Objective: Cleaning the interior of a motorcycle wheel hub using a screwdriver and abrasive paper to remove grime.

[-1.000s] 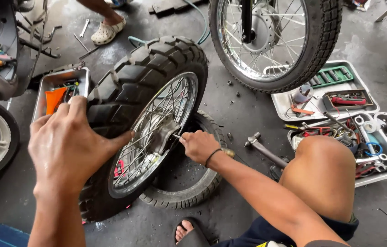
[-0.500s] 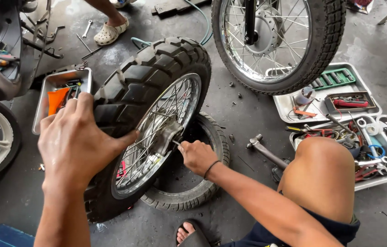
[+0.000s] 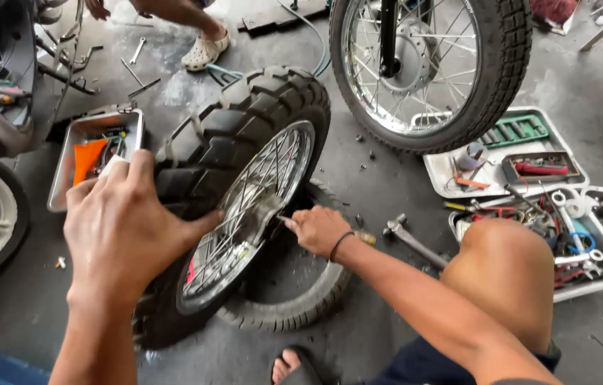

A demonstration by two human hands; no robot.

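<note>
Soft, even daylight fills the scene, bright without harshness. It seems strongest toward the top, where the concrete floor (image 3: 358,178) turns pale and slightly washed out near the upper edge. Shadows are weak and diffuse: a dim patch lies under the upright wheel (image 3: 237,207) and another beneath the hanging wheel (image 3: 430,68). The chrome rim and spokes catch small bright glints, and the white tool tray (image 3: 501,171) verges on overexposed. The left hand (image 3: 127,228), close to the lens, looks oversized and a little soft. Straight lines bow mildly toward the corners. The centre is sharp; no strong motion blur shows.
</note>
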